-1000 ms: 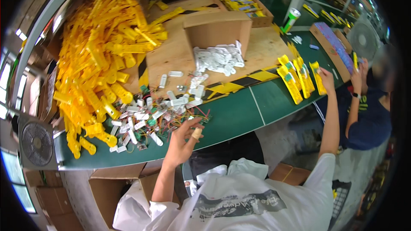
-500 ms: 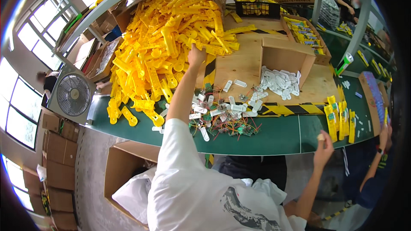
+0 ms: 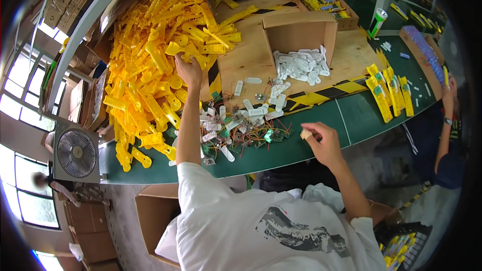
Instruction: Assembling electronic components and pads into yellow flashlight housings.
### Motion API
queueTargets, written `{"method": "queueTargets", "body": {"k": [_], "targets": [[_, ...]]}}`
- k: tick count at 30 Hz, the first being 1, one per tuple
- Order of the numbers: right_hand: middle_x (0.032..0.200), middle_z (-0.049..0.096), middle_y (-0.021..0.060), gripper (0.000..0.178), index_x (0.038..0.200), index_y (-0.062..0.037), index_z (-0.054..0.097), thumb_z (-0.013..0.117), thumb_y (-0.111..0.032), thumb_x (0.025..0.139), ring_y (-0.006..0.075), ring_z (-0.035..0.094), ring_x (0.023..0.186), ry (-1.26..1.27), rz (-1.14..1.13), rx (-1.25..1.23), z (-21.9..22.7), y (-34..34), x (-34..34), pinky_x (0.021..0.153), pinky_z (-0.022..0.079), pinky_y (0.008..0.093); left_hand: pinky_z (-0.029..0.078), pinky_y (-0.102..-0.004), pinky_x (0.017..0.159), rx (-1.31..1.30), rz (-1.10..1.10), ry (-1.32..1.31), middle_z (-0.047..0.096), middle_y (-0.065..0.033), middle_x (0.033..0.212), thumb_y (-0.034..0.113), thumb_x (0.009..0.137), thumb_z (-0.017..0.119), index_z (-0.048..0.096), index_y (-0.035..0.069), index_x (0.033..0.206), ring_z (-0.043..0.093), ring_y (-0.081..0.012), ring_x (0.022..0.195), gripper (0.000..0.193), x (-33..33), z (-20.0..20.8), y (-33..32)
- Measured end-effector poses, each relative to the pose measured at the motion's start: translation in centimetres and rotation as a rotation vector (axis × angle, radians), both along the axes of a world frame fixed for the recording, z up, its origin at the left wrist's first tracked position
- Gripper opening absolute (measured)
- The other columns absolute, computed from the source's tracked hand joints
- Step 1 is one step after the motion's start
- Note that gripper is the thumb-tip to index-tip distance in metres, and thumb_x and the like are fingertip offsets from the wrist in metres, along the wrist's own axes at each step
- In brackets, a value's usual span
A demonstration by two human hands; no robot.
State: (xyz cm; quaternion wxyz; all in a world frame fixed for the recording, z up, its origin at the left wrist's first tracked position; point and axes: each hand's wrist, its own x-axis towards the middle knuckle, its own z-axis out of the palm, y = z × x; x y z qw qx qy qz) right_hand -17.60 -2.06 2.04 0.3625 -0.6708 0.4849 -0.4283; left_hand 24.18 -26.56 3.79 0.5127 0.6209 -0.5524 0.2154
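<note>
My left hand [image 3: 189, 72] reaches into a tall heap of yellow plastic shells [image 3: 145, 52]. Its fingers are closed on a yellow plastic shell [image 3: 176, 49] at the heap's right side. Over the table's front edge is my right hand [image 3: 325, 145], pinching a small tan block [image 3: 305, 134] between thumb and fingertips. Between the hands lies a jumble of small circuit boards with red and green wires [image 3: 268, 135], mixed with white oval plastic covers [image 3: 257, 111].
An open carton [image 3: 301, 20] spills more white covers [image 3: 304, 65]. Several assembled yellow shells [image 3: 391, 90] lie at right, near a green-and-white flashlight [image 3: 377, 22]. A co-worker's hand [image 3: 449, 90] works at the far right. A fan [image 3: 78, 153] stands left.
The view has turned, shifting the table's contents. My right hand has moved left, away from the assembled shells, with the tan block. My left hand now grips a shell at the heap.
</note>
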Motion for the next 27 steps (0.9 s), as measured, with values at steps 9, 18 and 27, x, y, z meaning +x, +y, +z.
{"method": "queueTargets", "body": {"k": [9, 18, 27], "targets": [[0.096, 0.067, 0.0153, 0.037, 0.109, -0.0012, 0.067, 0.075, -0.02, 0.078, 0.032, 0.066, 0.091, 0.497, 0.094, -0.193, -1.6, -11.4, 3.5, 0.077, 0.052, 0.0416, 0.052, -0.0293, 0.079, 0.035, -0.584, 1.106, 0.056, -0.0147, 0.122, -0.003, 0.094, 0.056, 0.024, 0.007, 0.149, 0.062, -0.0169, 0.093, 0.064, -8.4, 3.5, 24.3], [0.075, 0.068, 0.0071, 0.03, 0.101, 0.0019, 0.065, 0.074, -0.015, 0.078, 0.0152, 0.064, 0.071, 0.038, 0.309, 0.271, -2.2, -11.9, 2.8, 0.065, 0.05, 0.032, 0.052, -0.0256, 0.072, 0.181, -0.569, 1.594, 0.063, -0.0035, 0.104, 0.013, 0.097, 0.059, 0.05, 0.005, 0.131, 0.062, -0.0105, 0.085, 0.036, -13.8, -2.3, 33.0], [0.105, 0.066, 0.0073, 0.034, 0.13, 0.0053, 0.052, 0.051, -0.014, 0.102, 0.0083, 0.058, 0.076, -1.781, 0.289, 0.668, -3.1, -13.1, -4.0, 0.066, 0.053, 0.0216, 0.051, -0.0256, 0.07, 0.324, -0.689, 1.679, 0.062, -0.0027, 0.1, 0.014, 0.098, 0.056, 0.052, 0.007, 0.127, 0.062, -0.0101, 0.083, 0.03, -17.5, -0.5, 29.6]]}}
